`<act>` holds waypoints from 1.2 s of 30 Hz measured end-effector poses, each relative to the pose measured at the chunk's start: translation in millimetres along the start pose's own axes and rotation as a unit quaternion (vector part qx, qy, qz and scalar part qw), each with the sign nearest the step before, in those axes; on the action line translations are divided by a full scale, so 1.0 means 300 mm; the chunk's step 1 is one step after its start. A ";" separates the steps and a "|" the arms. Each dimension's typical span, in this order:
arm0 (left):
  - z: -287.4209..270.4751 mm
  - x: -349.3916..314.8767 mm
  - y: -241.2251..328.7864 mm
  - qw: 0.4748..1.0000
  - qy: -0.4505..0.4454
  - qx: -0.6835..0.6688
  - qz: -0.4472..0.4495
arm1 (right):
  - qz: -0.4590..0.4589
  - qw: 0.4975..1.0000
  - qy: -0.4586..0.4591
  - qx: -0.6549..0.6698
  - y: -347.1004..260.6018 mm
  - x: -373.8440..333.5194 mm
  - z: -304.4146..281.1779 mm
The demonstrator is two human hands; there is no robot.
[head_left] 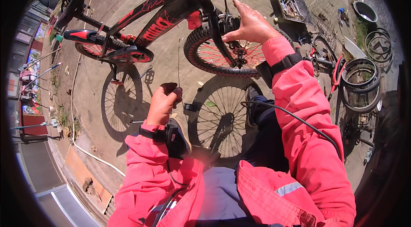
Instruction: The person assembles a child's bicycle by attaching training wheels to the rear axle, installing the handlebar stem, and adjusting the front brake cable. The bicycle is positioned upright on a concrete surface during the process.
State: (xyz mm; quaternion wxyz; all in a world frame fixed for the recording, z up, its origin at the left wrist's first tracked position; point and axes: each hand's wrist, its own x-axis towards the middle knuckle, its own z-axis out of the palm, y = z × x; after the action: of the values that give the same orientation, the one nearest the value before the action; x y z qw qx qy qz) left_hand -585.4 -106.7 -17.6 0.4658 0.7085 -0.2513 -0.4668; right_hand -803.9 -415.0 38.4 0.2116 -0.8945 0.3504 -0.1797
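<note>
Fingers of the right hand (250, 26) are spreading open on the bike's back wheel (222, 51) to steady it, while the left hand (164, 103) is pinching a thin wire (178, 62) tight, pulling it straight.

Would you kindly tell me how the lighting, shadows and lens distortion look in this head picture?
Head view: hard sunlight throws crisp spoke shadows on the concrete ground under the black-and-red bicycle; the fisheye bends edges toward a dark rim; the left hand pinching a thin wire and the right hand on the knobbly rear tyre stay sharp.
</note>
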 end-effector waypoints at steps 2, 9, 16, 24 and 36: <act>-0.010 -0.006 -0.039 1.000 -0.005 -0.006 -0.004 | -0.001 0.998 -0.032 0.058 0.014 0.044 -0.003; -0.025 0.008 -0.080 1.000 -0.019 -0.006 -0.006 | -0.032 0.971 -0.036 0.233 0.036 0.130 -0.012; -0.008 0.004 -0.073 0.999 -0.022 0.027 -0.002 | -0.054 0.981 -0.087 0.165 0.035 0.106 -0.057; 0.008 0.011 -0.092 0.999 -0.018 0.035 0.009 | -0.084 0.990 -0.046 0.101 0.012 0.075 -0.023; 0.016 0.008 -0.083 0.999 -0.022 0.043 0.014 | -0.022 0.980 -0.095 0.174 0.019 0.077 -0.038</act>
State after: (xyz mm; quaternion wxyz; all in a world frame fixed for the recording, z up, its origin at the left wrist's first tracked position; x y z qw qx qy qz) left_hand -590.5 -99.8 -41.4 0.4359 0.7138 -0.2910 -0.4646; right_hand -796.5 -437.8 49.1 0.3921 -0.8646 0.2723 -0.1569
